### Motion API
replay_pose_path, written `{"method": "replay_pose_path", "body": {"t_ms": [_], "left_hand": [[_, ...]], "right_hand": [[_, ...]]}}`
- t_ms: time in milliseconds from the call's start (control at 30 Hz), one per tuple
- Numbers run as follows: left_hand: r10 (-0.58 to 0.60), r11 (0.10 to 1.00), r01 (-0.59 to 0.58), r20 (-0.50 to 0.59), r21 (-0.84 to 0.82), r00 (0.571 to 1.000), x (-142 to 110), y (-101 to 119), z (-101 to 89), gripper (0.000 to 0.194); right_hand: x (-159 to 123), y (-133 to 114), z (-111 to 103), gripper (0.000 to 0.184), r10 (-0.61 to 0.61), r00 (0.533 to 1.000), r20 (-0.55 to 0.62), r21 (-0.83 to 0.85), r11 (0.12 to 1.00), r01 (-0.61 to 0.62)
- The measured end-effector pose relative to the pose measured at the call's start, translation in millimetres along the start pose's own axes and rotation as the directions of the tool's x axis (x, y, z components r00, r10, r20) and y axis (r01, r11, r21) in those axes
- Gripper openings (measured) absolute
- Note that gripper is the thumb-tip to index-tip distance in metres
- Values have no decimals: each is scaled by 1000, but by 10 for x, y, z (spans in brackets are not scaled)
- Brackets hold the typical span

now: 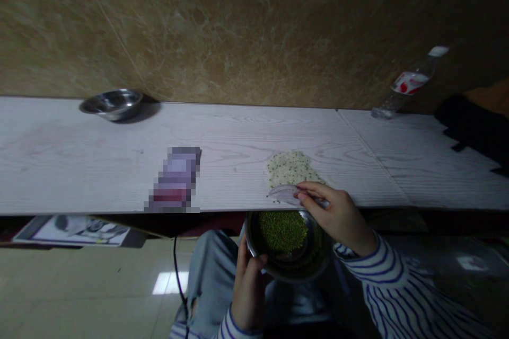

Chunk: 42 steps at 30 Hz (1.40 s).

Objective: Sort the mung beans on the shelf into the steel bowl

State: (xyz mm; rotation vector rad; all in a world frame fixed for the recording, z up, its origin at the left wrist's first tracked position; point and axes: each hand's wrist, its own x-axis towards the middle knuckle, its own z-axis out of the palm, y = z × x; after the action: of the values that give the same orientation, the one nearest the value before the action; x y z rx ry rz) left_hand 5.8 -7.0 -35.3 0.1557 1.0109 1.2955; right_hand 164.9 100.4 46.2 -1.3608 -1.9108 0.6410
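My left hand [250, 286] grips the rim of a steel bowl [294, 275], with the thumb over its near left edge. Green mung beans [282, 233] fill the left part of the tilted bowl, just below the table's front edge. My right hand [332, 212] pinches a pale, see-through, spoon-shaped plastic piece [282, 194] between thumb and fingers. This piece lies low over the tabletop, at the near side of a patch of white rice [292, 167] dotted with green beans. A few loose beans are close to the table edge.
Another steel bowl [113, 105] stands at the back left by the wall. A blurred-out flat object [175, 180] lies left of the rice. At the back right are a plastic bottle [411, 85] and dark cloth [473, 122]. A black cable [177, 270] hangs below the table.
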Motion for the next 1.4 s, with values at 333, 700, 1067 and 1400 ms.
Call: {"method": "replay_pose_path", "body": {"t_ms": [333,700,1067,1400], "left_hand": [[5,1000,-5,26,-17,1000,6,-11,5,72],[6,1000,-5,23,-12,1000,17,-39,9,72],[8,1000,-8,18,-15,1000,10,-17,-31,72],[-1,1000,2,32,-28,999,-14,16,25,72]], "right_hand": [[32,29,25,24,26,996,-83,12,1000,-25],[40,145,-50,28,84,992,-96,6,996,-84],[40,98,-66,24,40,993,-110,-48,998,-45],[-67,96,-130,23,41,992,-121,-82,995,-51]]}}
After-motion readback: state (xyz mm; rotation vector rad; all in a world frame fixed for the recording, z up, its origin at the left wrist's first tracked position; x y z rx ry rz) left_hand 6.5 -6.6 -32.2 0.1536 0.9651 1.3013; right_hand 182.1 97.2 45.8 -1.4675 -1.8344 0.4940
